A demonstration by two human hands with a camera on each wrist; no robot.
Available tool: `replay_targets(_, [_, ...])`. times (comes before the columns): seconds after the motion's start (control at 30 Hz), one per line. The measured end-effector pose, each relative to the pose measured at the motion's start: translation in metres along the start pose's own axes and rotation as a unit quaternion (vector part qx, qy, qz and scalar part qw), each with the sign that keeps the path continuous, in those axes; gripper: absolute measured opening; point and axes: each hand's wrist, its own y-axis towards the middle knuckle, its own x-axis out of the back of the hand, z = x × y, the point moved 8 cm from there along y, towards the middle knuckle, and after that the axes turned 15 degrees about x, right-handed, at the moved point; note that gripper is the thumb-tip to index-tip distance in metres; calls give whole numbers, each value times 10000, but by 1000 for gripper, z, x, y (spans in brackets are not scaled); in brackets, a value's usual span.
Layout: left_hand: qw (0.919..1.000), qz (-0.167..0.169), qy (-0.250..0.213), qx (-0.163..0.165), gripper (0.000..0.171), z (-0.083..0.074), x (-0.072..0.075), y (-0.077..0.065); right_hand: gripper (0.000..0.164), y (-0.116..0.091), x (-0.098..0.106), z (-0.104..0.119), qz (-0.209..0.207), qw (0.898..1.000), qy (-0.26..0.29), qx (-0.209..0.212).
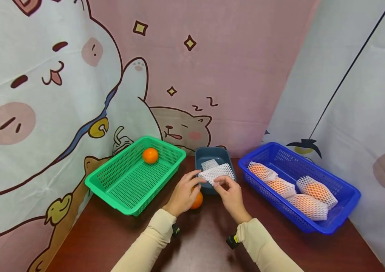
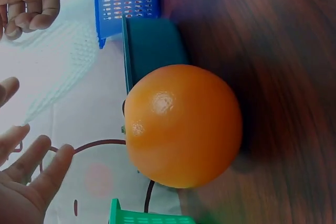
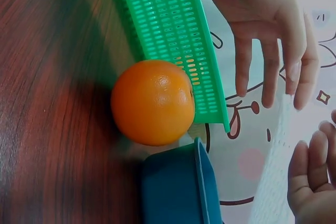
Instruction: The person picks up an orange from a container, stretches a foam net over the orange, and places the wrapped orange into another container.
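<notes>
A white foam net sleeve (image 1: pixel 217 173) is stretched between my two hands, above the front of the small dark blue-grey bin (image 1: pixel 209 153). My left hand (image 1: pixel 184 193) pinches its left end. Thumb and fingers of my right hand (image 1: pixel 232 197) pinch the sleeve's lower right edge. In the right wrist view the sleeve (image 3: pixel 273 166) hangs between the fingertips of both hands. A bare orange (image 1: pixel 197 201) sits on the table in front of the bin, partly hidden by my left hand. The left wrist view shows this orange (image 2: pixel 184 127) large, below both hands.
Another foam sleeve (image 1: pixel 209 164) lies in the bin. At the left, a green basket (image 1: pixel 134 185) holds one bare orange (image 1: pixel 150 155). To the right, a blue basket (image 1: pixel 280 206) contains several oranges in foam sleeves (image 1: pixel 309 206). A printed cloth (image 1: pixel 233 68) hangs behind the brown table (image 1: pixel 199 245).
</notes>
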Motion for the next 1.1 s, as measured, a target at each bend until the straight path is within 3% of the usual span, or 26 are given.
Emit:
replay_targets(0.17, [9969,-157,-736,218,11,8,2,0,7,0,-3,6,204,9995,241,0])
replay_targets(0.4, [9859,-281,-1557,541,7,18,1,2,5,4,-8,39,504,9976,482,-1])
replay_targets(0.67, [9801,-663,-1718,740,9,17,8,4,9,2,-11,39,636,9950,768,100])
replay_targets(0.77, [9783,-342,-1786,990,19,18,6,5,11,3,-10,40,604,9957,688,153])
replay_targets(0.9, [9734,439,-1840,1294,33,19,-2,5,13,4,-6,42,543,9973,400,293])
replay_targets(1.0, [9717,957,-1755,1262,40,17,-7,5,19,6,-5,43,640,9961,262,553])
replay_targets(1.1, [9687,1234,-1764,1234,32,14,-10,5,26,4,-7,38,769,9936,195,804])
